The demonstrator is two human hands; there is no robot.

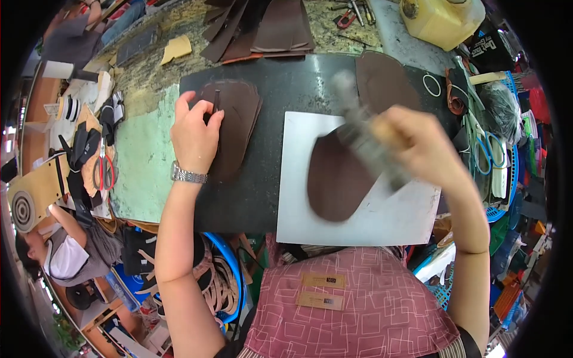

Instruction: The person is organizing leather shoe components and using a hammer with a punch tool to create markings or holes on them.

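My right hand (415, 140) is closed around the wooden handle of a hammer (364, 134), its long grey head blurred by motion. The hammer is over a rounded dark brown leather piece (337, 182), which lies on a white board (298, 224) and is partly covered by it. On the left, my left hand (196, 134) rests with fingers apart at the edge of a stack of brown leather pieces (239, 119). A narrow dark strip (216, 98) shows close to its fingertips. Another brown leather piece (387, 80) lies beyond the board, partly behind the hammer.
More brown leather pieces (283, 27) are piled at the back. A yellowish plastic jug (443, 24) stands far right, with a white ring (431, 85) nearer. Blue-handled scissors (490, 149) are at the right; red-handled scissors (104, 170) at the left. Another person (65, 247) is at far left.
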